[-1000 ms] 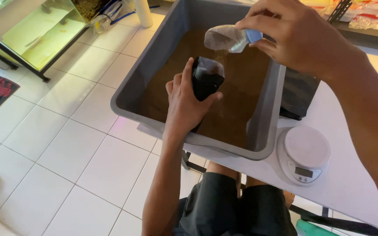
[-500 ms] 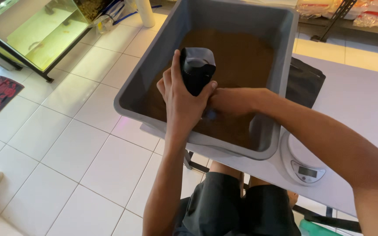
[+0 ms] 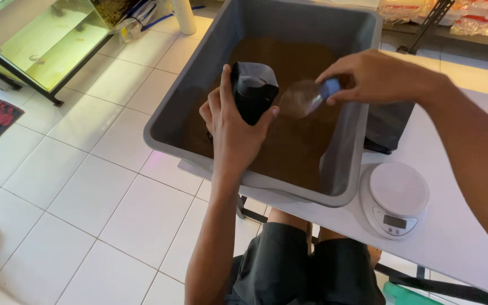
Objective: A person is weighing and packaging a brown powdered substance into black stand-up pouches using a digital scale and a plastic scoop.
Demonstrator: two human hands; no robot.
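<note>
nearest thing in view is the person's lap in dark shorts (image 3: 306, 265), sitting at the near edge of a white table (image 3: 458, 248). a small round white scale (image 3: 395, 197) is sitting on the table just right of the bin's near right corner, nothing on it.

going a bit farther, the left hand (image 3: 234, 127) is wrapping around a black pouch (image 3: 253, 93), holding it upright over the grey bin (image 3: 199, 85) with its mouth facing up and looking open. fingers are closing firmly round the lower half of the pouch. the bin is holding a layer of brown powder (image 3: 295, 147), and its left part is hanging out past the table over the white tile floor (image 3: 86, 186).

the right hand (image 3: 382, 76) is pinching the blue handle of a clear scoop (image 3: 303, 97), loaded with brown stuff and tilting toward the pouch mouth, just right of it and almost touching.

my take on what could go wrong: the pouch mouth is narrow and soft, so if the squeeze is pinching it shut or the scoop is tipping too quick, powder is missing the opening. it's landing back in the bin at least.

farther off, a dark bag (image 3: 388, 124) is sitting just right of the bin, a glass tank (image 3: 46, 42) is at far left, and packets (image 3: 475, 20) are on a shelf far right.
</note>
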